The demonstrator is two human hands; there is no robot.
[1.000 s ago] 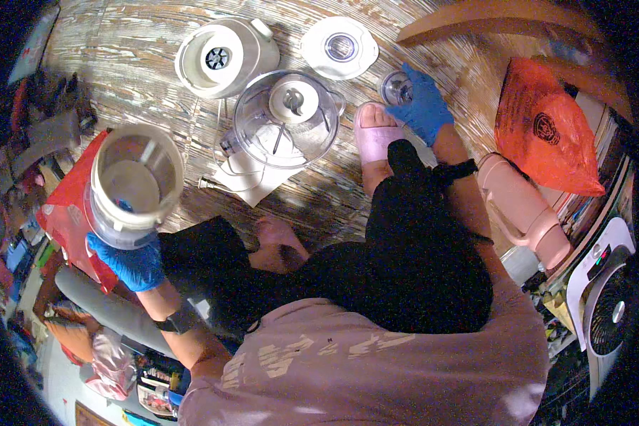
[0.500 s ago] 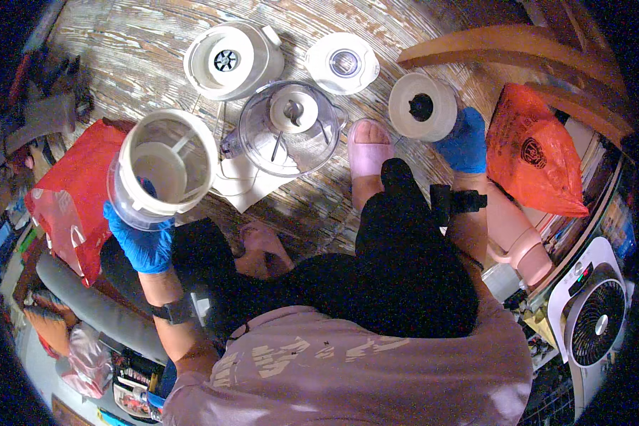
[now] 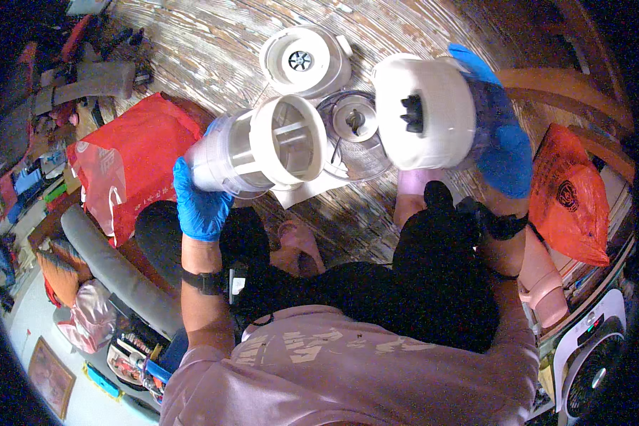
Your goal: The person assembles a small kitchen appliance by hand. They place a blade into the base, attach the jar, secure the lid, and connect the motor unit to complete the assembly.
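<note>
My left hand (image 3: 202,206), in a blue glove, grips a clear jug (image 3: 227,157) with a white ring rim and a mesh-like strainer inside. The jug lies tilted on its side, its mouth facing right. In my gloved right hand (image 3: 505,160) is a white blender collar (image 3: 444,117) with a black toothed coupling, raised close to the camera and blurred. On the floor between them rests a clear food processor bowl (image 3: 368,167) with a blade at its centre, partly covered by both held parts. Behind it stands a white motor base (image 3: 337,74).
A red bag (image 3: 138,145) lies at the left, and an orange plastic bag (image 3: 568,192) at the right. A white fan (image 3: 593,355) stands at the lower right. Curved wooden furniture legs (image 3: 568,89) are at the upper right. A white sheet (image 3: 309,193) lies beneath the bowl.
The jug has tipped over toward the right. My right hand has raised the collar toward the camera and turned its coupling leftward; the white lid on the floor is now hidden. The whole view has shifted.
</note>
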